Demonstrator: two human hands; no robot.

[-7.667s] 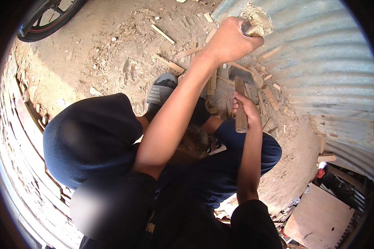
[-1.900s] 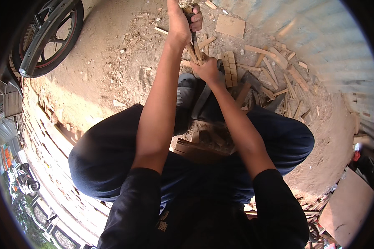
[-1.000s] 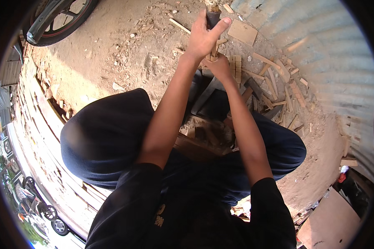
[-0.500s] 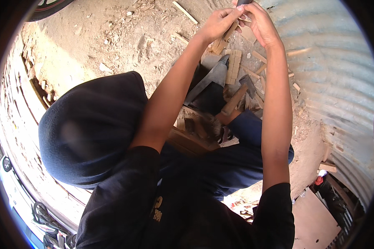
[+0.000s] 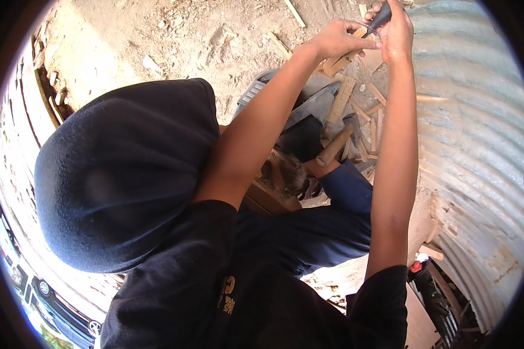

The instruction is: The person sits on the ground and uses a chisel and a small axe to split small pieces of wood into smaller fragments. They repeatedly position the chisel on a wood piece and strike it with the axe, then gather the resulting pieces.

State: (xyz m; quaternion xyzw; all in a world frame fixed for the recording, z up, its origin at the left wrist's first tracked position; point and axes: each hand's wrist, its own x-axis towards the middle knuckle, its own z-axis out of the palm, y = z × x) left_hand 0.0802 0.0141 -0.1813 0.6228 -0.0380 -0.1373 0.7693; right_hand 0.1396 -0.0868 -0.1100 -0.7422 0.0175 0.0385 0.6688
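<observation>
Near the dirt ground's (image 5: 206,49) edge along the corrugated sheet (image 5: 471,116), the right hand (image 5: 399,34) has its fingers curled round one dark-handled tool (image 5: 381,18), while the left hand (image 5: 337,39) closes its own on one wooden piece (image 5: 335,66).

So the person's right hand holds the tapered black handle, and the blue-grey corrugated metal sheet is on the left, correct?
Not quite: the corrugated sheet is on the right, as the head view shows. The right hand does hold the tapered black handle.
</observation>
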